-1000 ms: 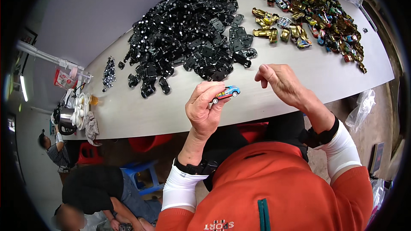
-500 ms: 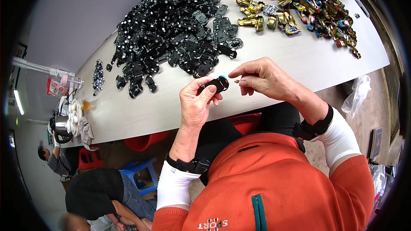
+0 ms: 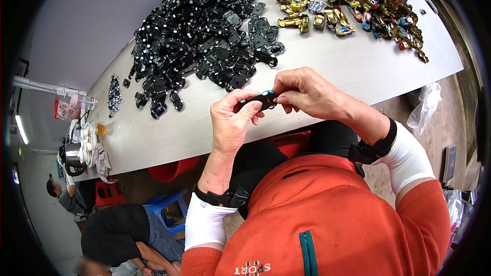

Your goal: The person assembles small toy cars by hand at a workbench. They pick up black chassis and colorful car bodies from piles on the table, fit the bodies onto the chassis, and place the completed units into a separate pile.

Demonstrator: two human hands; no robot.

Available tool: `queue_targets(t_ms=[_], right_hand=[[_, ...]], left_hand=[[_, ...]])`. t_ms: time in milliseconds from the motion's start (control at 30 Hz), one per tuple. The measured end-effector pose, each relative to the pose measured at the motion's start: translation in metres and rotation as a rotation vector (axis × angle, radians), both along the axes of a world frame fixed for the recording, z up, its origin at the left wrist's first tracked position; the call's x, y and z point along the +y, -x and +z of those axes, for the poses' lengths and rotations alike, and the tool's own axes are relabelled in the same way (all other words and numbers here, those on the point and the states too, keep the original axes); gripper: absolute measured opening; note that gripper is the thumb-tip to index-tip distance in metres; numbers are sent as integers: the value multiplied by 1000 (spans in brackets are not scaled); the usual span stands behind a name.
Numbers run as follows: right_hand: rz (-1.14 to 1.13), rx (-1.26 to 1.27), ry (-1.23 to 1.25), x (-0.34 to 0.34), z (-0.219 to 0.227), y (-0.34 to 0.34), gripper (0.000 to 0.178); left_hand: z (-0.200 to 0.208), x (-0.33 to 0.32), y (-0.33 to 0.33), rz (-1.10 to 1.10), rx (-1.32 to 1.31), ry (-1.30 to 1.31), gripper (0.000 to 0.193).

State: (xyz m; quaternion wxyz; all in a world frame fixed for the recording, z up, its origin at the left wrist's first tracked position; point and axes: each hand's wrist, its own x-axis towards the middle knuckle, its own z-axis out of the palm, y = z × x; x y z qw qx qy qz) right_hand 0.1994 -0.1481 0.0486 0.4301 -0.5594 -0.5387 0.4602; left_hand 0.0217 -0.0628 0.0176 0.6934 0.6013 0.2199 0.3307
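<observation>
Over the near edge of the table, my left hand (image 3: 231,122) grips a toy car (image 3: 266,101) between thumb and fingers. Its black underside faces up, and a bit of blue body shows along the far side. My right hand (image 3: 304,92) is closed in a pinch right at the car's right end; what sits between those fingertips is too small and covered to make out. Beyond my hands lies a big heap of black toy car bases (image 3: 197,41) with small wheels. At the far right spreads a pile of shiny gold and coloured toy car bodies (image 3: 376,7).
Small silvery parts (image 3: 114,96) lie in a little pile at the table's left. Near that end stand a metal kettle (image 3: 75,154), white cups (image 3: 91,143) and a cloth (image 3: 102,163). A person in black (image 3: 115,232) bends low beside a blue stool (image 3: 169,207). A plastic bag (image 3: 425,105) hangs at right.
My right hand has come left, bringing its pinched fingertips from a short gap away to the car's end. My left hand keeps its grip on the car, now tilted slightly differently.
</observation>
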Motion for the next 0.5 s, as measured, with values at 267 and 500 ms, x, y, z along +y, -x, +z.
queue_targets(t_ms=[267,500], right_hand=[[29,320,181,1,-16,-10,18],[-4,262,243,5,-10,-5,17]], left_hand=[[4,11,-4,31,165,76,16],[10,11,-6,16,260,13,19]])
